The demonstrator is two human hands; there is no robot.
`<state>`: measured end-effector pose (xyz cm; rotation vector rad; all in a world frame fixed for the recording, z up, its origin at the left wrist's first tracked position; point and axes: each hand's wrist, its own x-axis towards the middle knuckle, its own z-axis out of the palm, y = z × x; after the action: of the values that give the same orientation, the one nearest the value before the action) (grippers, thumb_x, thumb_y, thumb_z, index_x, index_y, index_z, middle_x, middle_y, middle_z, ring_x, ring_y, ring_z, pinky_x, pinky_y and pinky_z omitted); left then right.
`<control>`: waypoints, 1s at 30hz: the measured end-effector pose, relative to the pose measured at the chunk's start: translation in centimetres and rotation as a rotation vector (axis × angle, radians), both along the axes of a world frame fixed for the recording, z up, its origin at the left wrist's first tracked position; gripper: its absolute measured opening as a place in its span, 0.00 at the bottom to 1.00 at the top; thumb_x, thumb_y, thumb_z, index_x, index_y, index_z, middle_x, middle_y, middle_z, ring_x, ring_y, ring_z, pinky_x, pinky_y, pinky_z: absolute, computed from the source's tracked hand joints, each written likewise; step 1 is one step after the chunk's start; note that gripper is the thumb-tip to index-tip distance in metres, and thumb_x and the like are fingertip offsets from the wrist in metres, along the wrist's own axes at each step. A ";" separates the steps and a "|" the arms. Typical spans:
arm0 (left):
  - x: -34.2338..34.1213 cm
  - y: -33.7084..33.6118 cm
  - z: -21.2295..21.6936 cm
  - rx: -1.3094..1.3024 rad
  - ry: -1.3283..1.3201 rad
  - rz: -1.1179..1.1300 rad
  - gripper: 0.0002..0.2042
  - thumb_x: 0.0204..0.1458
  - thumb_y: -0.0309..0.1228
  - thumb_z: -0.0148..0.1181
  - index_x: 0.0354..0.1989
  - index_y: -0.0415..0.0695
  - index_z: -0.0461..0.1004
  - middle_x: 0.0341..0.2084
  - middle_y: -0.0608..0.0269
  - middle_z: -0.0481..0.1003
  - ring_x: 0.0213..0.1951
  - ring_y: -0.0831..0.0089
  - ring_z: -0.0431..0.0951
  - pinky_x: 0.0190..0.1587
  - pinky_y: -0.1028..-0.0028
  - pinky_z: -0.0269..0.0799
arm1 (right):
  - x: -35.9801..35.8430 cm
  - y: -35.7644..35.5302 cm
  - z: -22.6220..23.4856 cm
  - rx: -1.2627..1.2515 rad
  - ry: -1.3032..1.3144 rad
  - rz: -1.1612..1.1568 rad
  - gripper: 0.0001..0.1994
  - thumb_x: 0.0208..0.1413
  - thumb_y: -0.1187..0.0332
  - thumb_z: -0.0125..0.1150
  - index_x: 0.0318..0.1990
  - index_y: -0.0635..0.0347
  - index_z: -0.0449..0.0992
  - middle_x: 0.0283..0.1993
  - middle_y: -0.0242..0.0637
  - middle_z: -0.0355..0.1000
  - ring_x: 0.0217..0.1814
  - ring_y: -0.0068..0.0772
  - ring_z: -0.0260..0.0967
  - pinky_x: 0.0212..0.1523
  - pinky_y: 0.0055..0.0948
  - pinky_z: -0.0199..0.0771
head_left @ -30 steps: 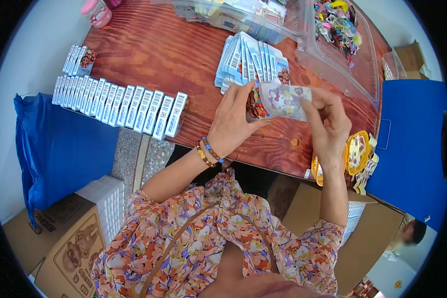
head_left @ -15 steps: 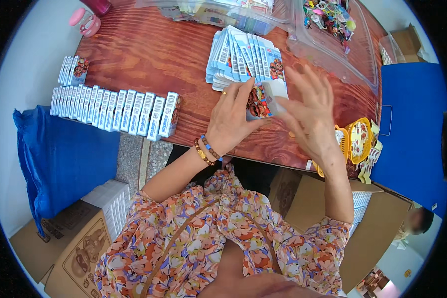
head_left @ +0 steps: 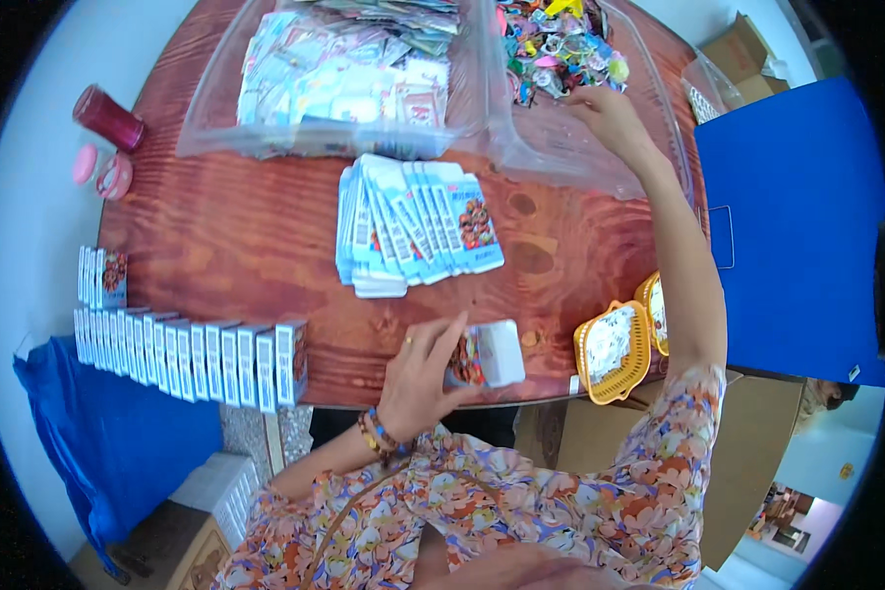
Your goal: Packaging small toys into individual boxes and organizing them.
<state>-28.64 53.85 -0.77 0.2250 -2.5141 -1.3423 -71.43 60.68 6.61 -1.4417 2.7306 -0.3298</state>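
Right hand (head_left: 608, 110) has left the box and gone far up and right to the clear bag of small colourful toys (head_left: 560, 44); half a second back both hands were together at the box near the table edge. Fingers curl into the toy pile at the bag's mouth; can't tell if they pinch anything yet. Left hand (head_left: 425, 369) stays low at the front edge of the wooden table (head_left: 226, 216), fingers and thumb wrapped around the small open box (head_left: 487, 354), holding it just above the wood, open end pointing right. Box lies well apart from the right hand, straight down the picture from it, long axis roughly left-right. Left hand is the nearer by far. Fanned stack of flat cartons (head_left: 413, 226) sits between the two hands. Row of finished boxes (head_left: 192, 354) stands upright left of the left hand. Yellow baskets (head_left: 615, 354) just right of the box, at the table edge.
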 end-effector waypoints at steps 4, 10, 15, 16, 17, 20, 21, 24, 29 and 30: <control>0.0 -0.5 -1.2 0.012 0.010 -0.034 0.47 0.36 0.37 0.78 0.68 0.40 0.61 0.52 0.51 0.69 0.52 0.52 0.72 0.50 0.60 0.73 | -5.3 -5.9 -2.1 0.205 -0.013 0.071 0.11 0.54 0.70 0.60 0.43 0.62 0.81 0.41 0.47 0.80 0.46 0.46 0.78 0.46 0.40 0.75; -0.5 -1.4 -1.9 0.049 0.007 -0.071 0.48 0.35 0.42 0.78 0.68 0.39 0.63 0.51 0.51 0.70 0.51 0.53 0.73 0.48 0.59 0.74 | -6.5 -9.6 -5.0 0.317 -0.098 0.002 0.16 0.54 0.63 0.63 0.45 0.66 0.78 0.41 0.51 0.78 0.42 0.50 0.77 0.48 0.41 0.76; -0.3 -1.9 -2.5 0.090 -0.039 -0.100 0.50 0.34 0.44 0.79 0.68 0.39 0.62 0.52 0.49 0.70 0.51 0.52 0.73 0.50 0.59 0.72 | -7.2 -9.0 -5.0 0.329 -0.426 -0.037 0.16 0.53 0.63 0.63 0.43 0.67 0.77 0.37 0.40 0.75 0.36 0.33 0.76 0.27 0.34 0.82; -0.4 -2.0 -2.3 0.098 -0.033 -0.094 0.50 0.32 0.42 0.80 0.68 0.39 0.63 0.51 0.50 0.70 0.50 0.53 0.74 0.49 0.60 0.73 | -7.1 -7.9 -3.9 0.321 -0.452 -0.082 0.16 0.52 0.64 0.64 0.43 0.68 0.77 0.34 0.39 0.75 0.32 0.32 0.76 0.28 0.33 0.82; -0.5 -2.0 -2.1 0.105 -0.026 -0.087 0.49 0.31 0.41 0.80 0.67 0.40 0.64 0.51 0.52 0.71 0.50 0.54 0.74 0.47 0.60 0.74 | -7.2 -6.9 -3.1 0.370 -0.523 -0.104 0.15 0.53 0.64 0.64 0.42 0.68 0.77 0.32 0.38 0.75 0.31 0.30 0.75 0.28 0.32 0.81; -0.5 -2.1 -2.2 0.133 -0.022 -0.078 0.48 0.33 0.43 0.79 0.67 0.39 0.65 0.50 0.52 0.71 0.49 0.54 0.74 0.47 0.61 0.74 | -8.2 -3.4 -3.0 0.345 -0.599 -0.135 0.13 0.56 0.65 0.63 0.42 0.67 0.77 0.29 0.34 0.74 0.28 0.26 0.74 0.27 0.29 0.79; -0.4 -2.1 -2.3 0.137 -0.025 -0.078 0.48 0.33 0.43 0.79 0.67 0.39 0.65 0.50 0.52 0.71 0.49 0.54 0.74 0.47 0.61 0.74 | -8.5 -2.3 -3.1 0.264 -0.604 -0.140 0.12 0.57 0.65 0.63 0.42 0.66 0.77 0.28 0.32 0.74 0.28 0.24 0.74 0.27 0.27 0.77; -0.7 -2.2 -2.7 0.161 -0.002 -0.089 0.47 0.36 0.46 0.77 0.66 0.39 0.65 0.50 0.52 0.72 0.48 0.54 0.75 0.46 0.61 0.74 | -8.6 0.4 -1.5 0.064 -0.645 -0.239 0.10 0.60 0.66 0.60 0.42 0.64 0.77 0.28 0.31 0.74 0.27 0.21 0.73 0.26 0.24 0.75; -0.9 -2.3 -2.9 0.129 0.002 -0.068 0.46 0.39 0.51 0.74 0.65 0.37 0.66 0.49 0.50 0.72 0.48 0.53 0.75 0.45 0.61 0.74 | -8.4 1.5 -1.7 -0.034 -0.739 -0.255 0.08 0.61 0.66 0.59 0.41 0.62 0.76 0.28 0.30 0.74 0.26 0.21 0.73 0.26 0.24 0.74; -0.9 -2.3 -2.9 0.130 0.001 -0.070 0.46 0.39 0.51 0.74 0.65 0.37 0.66 0.49 0.50 0.72 0.48 0.53 0.75 0.45 0.61 0.74 | -8.2 1.6 -1.8 0.019 -0.762 -0.263 0.07 0.61 0.67 0.59 0.40 0.62 0.75 0.28 0.31 0.74 0.26 0.21 0.72 0.25 0.24 0.74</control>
<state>-29.55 51.56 -3.70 0.1642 -2.4579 -1.5342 -79.67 62.32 4.83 -0.7177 2.2515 -0.6888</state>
